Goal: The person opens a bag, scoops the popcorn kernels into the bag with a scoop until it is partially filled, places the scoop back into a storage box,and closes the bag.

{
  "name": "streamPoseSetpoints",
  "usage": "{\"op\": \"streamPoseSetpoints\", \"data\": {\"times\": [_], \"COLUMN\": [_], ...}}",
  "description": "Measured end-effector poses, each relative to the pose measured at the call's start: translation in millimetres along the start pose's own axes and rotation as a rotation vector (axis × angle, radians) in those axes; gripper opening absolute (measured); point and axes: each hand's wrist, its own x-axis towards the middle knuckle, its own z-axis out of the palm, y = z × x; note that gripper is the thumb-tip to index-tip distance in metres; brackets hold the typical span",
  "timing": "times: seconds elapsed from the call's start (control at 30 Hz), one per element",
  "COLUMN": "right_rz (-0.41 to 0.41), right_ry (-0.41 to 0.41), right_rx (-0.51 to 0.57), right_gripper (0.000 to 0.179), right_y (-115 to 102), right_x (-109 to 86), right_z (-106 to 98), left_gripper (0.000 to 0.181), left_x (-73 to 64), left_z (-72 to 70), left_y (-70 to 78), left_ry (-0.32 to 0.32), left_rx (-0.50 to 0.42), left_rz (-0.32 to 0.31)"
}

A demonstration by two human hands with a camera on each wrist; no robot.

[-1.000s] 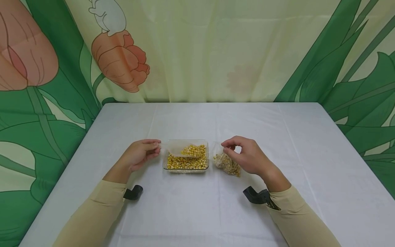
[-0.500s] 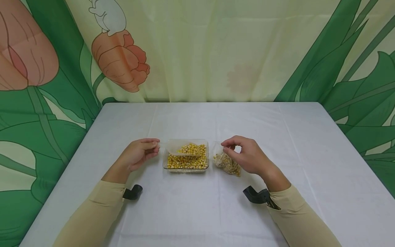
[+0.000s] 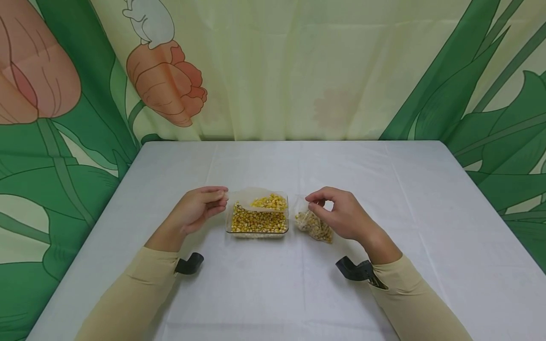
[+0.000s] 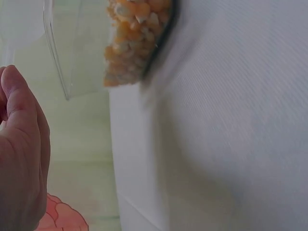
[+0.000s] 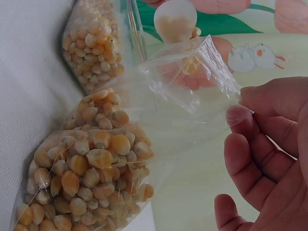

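Observation:
My left hand (image 3: 200,207) pinches the handle of a translucent white scoop (image 3: 249,196), which carries yellow corn kernels (image 3: 270,202). The scoop is over the back part of a clear rectangular container (image 3: 257,233) that holds more kernels. In the right wrist view, the scoop's rounded bowl (image 5: 175,20) shows above the container's rim. With thumb and index finger, my right hand (image 3: 341,213) holds the upper edge of a clear plastic bag (image 5: 192,91). Its mouth gapes, and kernels (image 5: 79,178) fill its lower part, which rests on the table right beside the container.
A white cloth covers the table (image 3: 256,293). Behind its far edge hangs a pale curtain (image 3: 290,71) printed with large flowers and leaves. A black camera mount sits at each wrist, the left one (image 3: 189,263) low over the cloth.
My left hand has shifted right and slightly up, and the loaded scoop has risen with it over the container. My right hand and the bag stay where they were.

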Motion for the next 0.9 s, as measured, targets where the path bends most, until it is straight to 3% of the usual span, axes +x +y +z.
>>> {"op": "streamPoseSetpoints", "data": {"times": [0.9], "right_rz": [-0.002], "right_ry": [0.026], "right_rx": [0.003], "right_gripper": [0.011], "right_y": [-3], "right_x": [-1.0], "right_z": [-2], "left_gripper": [0.038], "left_x": [4.5], "left_z": [43.0], "left_y": [0.9], "left_ry": [-0.021], "left_rx": [0.064], "left_rz": [0.065]}}
